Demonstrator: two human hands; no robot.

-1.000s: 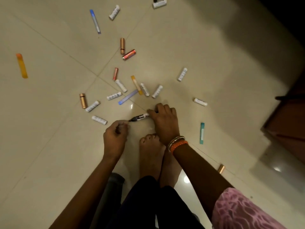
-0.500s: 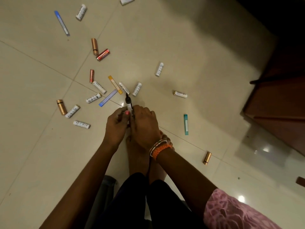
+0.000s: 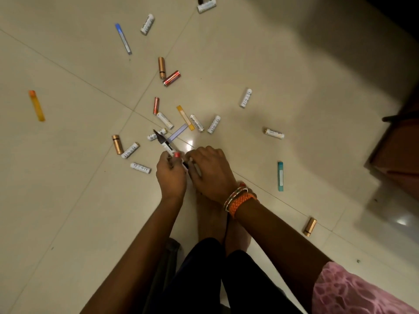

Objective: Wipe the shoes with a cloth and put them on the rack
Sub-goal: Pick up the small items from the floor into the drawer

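Observation:
No shoe, cloth or rack shows in the head view. I crouch over a tiled floor. My left hand grips a black marker whose tip points up and to the left. My right hand, with bangles on the wrist, sits right beside it. Its curled fingers close on the marker's rear end. Both hands hover just in front of my bare feet.
Several white batteries, copper cells and a red cell lie scattered ahead. An orange tube lies at the far left and a teal stick at the right. Dark wooden furniture stands at the right edge.
The marker lay level between my hands; both hands came together on it, and it now points up-left in my left hand. The camera shifted slightly.

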